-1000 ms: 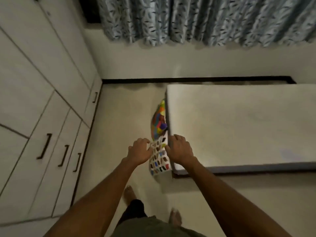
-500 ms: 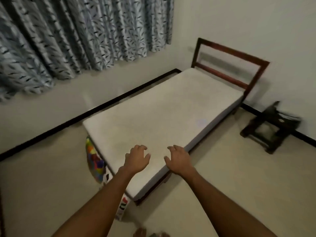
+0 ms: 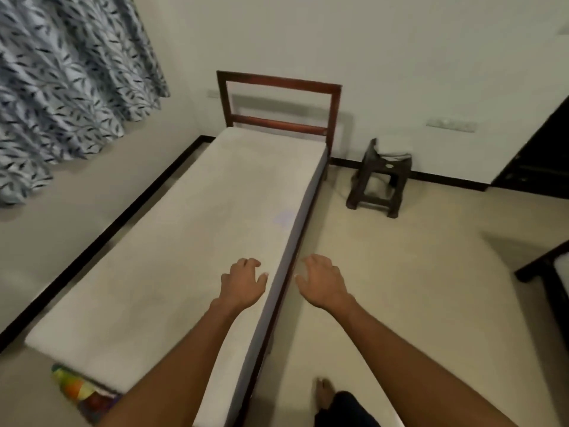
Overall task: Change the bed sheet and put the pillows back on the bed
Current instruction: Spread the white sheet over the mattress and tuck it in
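Observation:
A bare white mattress lies on a dark wooden bed frame with an open headboard at the far end. My left hand hovers over the mattress near its right edge, fingers loosely bent, holding nothing. My right hand hangs over the floor just right of the bed's side, also empty with relaxed fingers. A colourful patterned bundle lies on the floor at the foot of the bed, partly hidden by my left forearm. No pillow is in sight.
A dark plastic stool with folded white cloth on top stands right of the headboard. Patterned curtains hang at the left. Another dark frame corner shows at the right edge. My bare foot is on the floor.
My view swung from the foot of the bed to along its right side. Both hands left the colourful bundle and now hang empty; the right one moved off the mattress over the floor.

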